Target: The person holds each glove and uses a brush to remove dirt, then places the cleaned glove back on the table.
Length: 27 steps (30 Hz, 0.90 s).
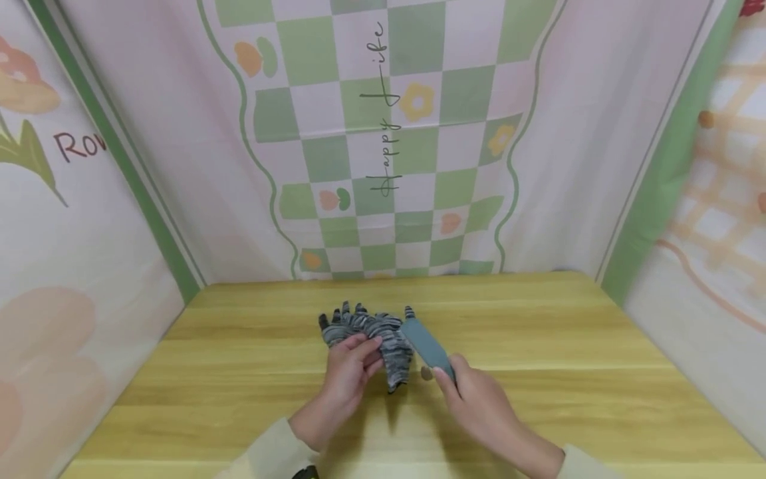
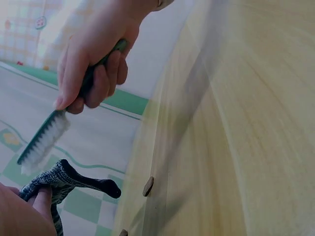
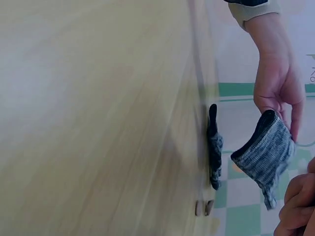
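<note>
My left hand [image 1: 349, 368] pinches a grey-and-black knitted glove [image 1: 396, 356], held up over the table with its dark-edged cuff hanging toward me. My right hand [image 1: 481, 398] grips a scrubbing brush [image 1: 426, 342] by its dark green handle. White bristles [image 2: 47, 142] face down toward the glove in the left wrist view; whether they touch it I cannot tell. A second knitted glove [image 3: 215, 152] lies on the table behind the held one, its dark fingertips pointing away at the left in the head view.
Small flat brown pieces [image 2: 148, 187] lie on the wooden table [image 1: 574, 352] near the gloves; one brown piece [image 1: 426, 373] shows beside the right hand. Printed fabric curtains [image 1: 383, 146] enclose the table at the back and both sides.
</note>
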### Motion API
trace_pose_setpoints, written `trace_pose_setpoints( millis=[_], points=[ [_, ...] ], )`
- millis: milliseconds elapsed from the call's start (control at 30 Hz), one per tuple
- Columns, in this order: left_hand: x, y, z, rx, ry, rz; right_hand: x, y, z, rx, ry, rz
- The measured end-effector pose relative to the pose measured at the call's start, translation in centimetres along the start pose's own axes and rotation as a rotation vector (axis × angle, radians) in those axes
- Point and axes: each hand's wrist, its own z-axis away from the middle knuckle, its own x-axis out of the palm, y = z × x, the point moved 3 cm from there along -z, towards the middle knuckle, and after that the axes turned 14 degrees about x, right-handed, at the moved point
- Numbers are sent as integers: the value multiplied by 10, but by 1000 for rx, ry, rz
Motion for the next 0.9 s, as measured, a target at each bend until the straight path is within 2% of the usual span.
trace_pose_setpoints(
  millis=[133, 233, 500, 733, 900],
  points=[
    [1, 0, 1, -10, -14, -15, 9, -3, -3, 10, -20, -80],
    [2, 1, 2, -9, -19, -16, 15, -3, -3, 11, -30, -93],
    [0, 4, 2, -9, -13, -7, 20, 1, -5, 9, -14, -57],
    [1, 6, 2, -14, -9, 3, 20, 7, -6, 40, -57, -59],
    [1, 7, 1, -4, -22, 21, 20, 15, -5, 49, -65, 23]
  ],
)
